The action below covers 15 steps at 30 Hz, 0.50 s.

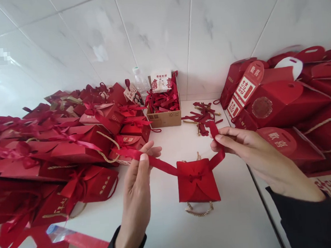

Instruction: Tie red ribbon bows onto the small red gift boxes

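Note:
A small red gift box [198, 186] stands on the white table, with a twisted gold rope handle [199, 213] lying at its near side. A red ribbon [163, 166] runs through the holes in its top, and both ends are lifted off to the sides. My left hand [138, 183] pinches one end between thumb and fingers, left of the box. On the right, my right hand [242, 148] grips the other end, raised above the table. Neither hand touches the box itself.
Red boxes with bows [78, 146] crowd the left side. Larger red boxes [278, 96] are stacked at right. Against the tiled wall stand a cardboard box [165, 119] of ribbons and a plastic bottle [141, 82]. Dark red cords [202, 115] lie beside them.

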Tool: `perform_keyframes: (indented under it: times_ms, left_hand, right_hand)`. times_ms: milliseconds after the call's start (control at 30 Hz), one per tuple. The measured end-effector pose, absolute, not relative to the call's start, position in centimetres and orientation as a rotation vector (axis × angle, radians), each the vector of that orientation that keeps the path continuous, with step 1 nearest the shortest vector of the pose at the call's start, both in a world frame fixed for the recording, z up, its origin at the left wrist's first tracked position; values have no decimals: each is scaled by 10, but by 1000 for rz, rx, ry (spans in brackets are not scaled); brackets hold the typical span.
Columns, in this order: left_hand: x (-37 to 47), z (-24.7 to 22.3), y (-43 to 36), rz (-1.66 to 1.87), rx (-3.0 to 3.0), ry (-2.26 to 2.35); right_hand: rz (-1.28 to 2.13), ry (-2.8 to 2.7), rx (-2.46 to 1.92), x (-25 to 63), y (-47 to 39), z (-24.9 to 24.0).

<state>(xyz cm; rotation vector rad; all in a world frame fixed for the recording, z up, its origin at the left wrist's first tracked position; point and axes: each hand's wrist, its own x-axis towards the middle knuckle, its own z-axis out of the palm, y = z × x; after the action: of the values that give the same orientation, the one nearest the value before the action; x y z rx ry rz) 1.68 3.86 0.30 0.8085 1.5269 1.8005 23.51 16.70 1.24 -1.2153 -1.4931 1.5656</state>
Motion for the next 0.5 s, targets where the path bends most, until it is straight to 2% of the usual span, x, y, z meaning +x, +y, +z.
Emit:
perform_keyframes:
  times_ms: [100,333,500]
  left_hand:
    - [10,20,58,1696,1075,1610]
    - [21,47,95,1597,1399,1425]
    - [20,39,100,1432,1249,1575]
  right_hand:
    - [1477,-1440,-1149,237,165,19]
    - [1447,-1270,-1098,242,158,36]
    - [1475,-1379,-1114,240,163,27]
